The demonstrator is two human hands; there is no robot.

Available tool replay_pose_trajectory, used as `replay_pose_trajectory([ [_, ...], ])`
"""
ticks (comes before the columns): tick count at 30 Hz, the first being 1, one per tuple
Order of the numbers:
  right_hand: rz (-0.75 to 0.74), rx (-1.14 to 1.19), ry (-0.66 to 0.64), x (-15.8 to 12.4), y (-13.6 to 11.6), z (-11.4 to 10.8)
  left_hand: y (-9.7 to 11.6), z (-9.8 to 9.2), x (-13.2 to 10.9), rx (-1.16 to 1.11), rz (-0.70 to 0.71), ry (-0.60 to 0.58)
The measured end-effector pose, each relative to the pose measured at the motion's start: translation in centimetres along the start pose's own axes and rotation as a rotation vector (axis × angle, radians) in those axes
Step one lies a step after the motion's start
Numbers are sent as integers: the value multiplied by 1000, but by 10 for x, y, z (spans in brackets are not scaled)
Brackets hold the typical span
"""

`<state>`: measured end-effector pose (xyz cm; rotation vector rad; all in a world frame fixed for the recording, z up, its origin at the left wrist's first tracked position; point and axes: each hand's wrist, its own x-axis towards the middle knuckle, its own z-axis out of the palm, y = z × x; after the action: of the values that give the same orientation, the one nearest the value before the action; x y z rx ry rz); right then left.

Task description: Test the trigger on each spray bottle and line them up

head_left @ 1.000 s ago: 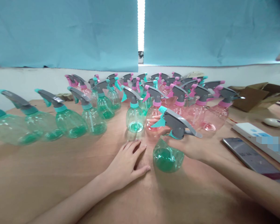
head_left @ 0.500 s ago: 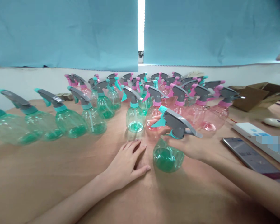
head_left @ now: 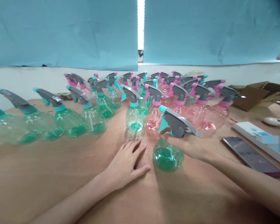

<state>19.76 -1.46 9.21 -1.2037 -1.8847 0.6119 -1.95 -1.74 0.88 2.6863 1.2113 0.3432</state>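
A green spray bottle [head_left: 168, 157] with a grey head and turquoise trigger stands right of centre, near me. My right hand [head_left: 179, 141] wraps round its neck from the right, fingers curled at the trigger and partly hidden behind the bottle. Flat on the table [head_left: 60, 186], my left hand [head_left: 130, 160] lies with fingers apart, holding nothing, just left of that bottle. Another green spray bottle [head_left: 134, 116] stands beyond my left fingertips. Beside it is a pink spray bottle [head_left: 151, 113], just past my right fingers.
Several green spray bottles [head_left: 71, 119] line the left side. Several pink ones [head_left: 200, 109] stand at the right, with more crowded behind. Farther right are a phone [head_left: 252, 158], a white box [head_left: 254, 132], a white mouse [head_left: 274, 122] and an open cardboard box [head_left: 249, 98].
My right fingers have curled in, and the trigger of the held bottle has swung closer to its neck. My left hand and the other bottles stay put.
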Motion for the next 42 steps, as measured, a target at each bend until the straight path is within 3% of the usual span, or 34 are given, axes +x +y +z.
replay_pose_trajectory([
  [7, 66, 109, -29, 1, -2, 0, 1, -1, -1, -12, -2, -11],
  [11, 40, 64, -62, 2, -3, 0, 1, 0, 0, -3, 2, -11],
  [20, -5, -75, 9, -2, 11, -3, 2, 0, -1, 4, -15, -7],
  [26, -66, 78, -62, 0, 8, 0, 2, 1, 0, -29, -23, 31],
  [32, 0, 161, -61, -2, 15, 5, 5, -1, 1, -54, -46, 44],
  [42, -18, 307, -78, -1, 13, 18, 25, 4, -6, -243, -39, 134],
])
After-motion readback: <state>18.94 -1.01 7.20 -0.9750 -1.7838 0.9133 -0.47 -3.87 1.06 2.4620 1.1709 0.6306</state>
